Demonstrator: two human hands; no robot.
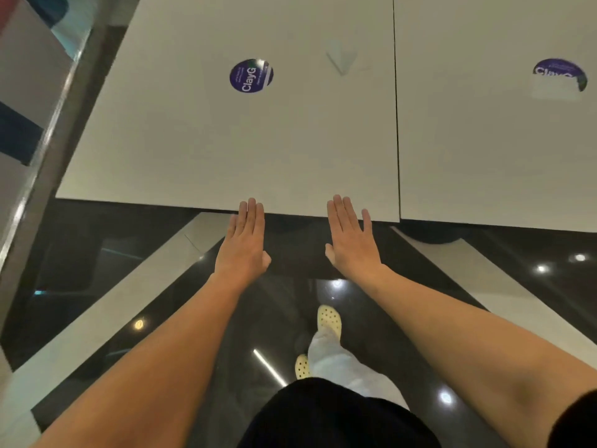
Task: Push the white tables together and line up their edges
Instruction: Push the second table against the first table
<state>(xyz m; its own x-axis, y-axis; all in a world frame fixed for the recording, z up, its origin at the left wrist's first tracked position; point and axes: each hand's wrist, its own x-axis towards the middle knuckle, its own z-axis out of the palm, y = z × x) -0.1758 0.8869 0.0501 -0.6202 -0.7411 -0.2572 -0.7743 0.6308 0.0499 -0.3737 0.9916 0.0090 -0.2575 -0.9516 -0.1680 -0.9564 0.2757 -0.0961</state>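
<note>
Head view
Left bench [200,140]: white, smooth, matte, flat rectangular top with sharp straight edges; it fills the upper middle of the view.
Right bench [491,140]: same white top, just beside the left one; a thin dark seam runs between them, and their near edges sit almost level.
Stickers: a round purple sticker [251,75] on the left bench; a torn sticker [560,76], partly peeled, on the right bench.
Left hand [244,240]: flat, fingers straight and together, gripping nothing; fingertips lie on the left bench's near edge.
Right hand [351,239]: flat, fingers slightly spread, gripping nothing; fingertips lie on the same edge, near the seam.
Floor [97,263]: glossy dark stone with pale bands, reflecting lights.
Shoes [329,320]: pale yellow perforated clogs below.
</note>
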